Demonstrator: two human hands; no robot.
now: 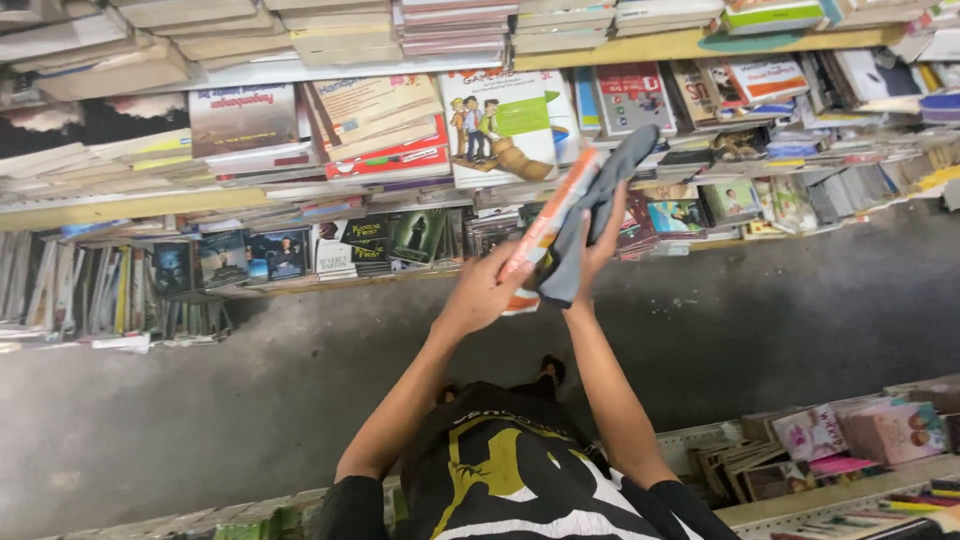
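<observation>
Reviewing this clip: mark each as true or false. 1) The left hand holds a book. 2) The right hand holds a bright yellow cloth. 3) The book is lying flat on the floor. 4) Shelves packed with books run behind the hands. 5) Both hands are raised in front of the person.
1) True: the left hand grips the book with the orange and white cover.
2) False: the cloth in the right hand is dark grey.
3) False: the book is held up in the air, above the grey floor.
4) True: the bookshelves are crowded with stacked and upright books.
5) True: both arms reach forward and the hands meet at the book.
</observation>
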